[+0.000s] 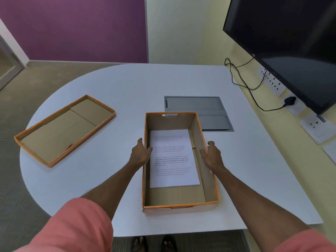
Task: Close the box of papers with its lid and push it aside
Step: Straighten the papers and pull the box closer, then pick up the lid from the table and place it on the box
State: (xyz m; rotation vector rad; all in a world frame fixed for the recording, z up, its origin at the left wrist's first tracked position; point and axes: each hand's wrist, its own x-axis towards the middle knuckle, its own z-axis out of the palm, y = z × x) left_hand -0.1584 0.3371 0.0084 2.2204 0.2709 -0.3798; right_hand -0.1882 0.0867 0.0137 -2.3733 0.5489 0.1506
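Observation:
An open orange cardboard box [181,206] stands on the white table [127,84] in front of me, with a printed white sheet of paper [172,160] lying flat inside. My left hand [141,152] straddles the box's left wall, thumb outside and fingers inside touching the paper's edge. On the right wall, my right hand [212,157] grips the same way. The lid [63,131] lies upside down, apart from the box, at the table's left.
A grey hatch panel [200,106] is set into the table just behind the box. A black monitor [291,42] hangs on the right wall above wall sockets [272,82] and a black cable [254,99]. The table's curved edge runs along the left.

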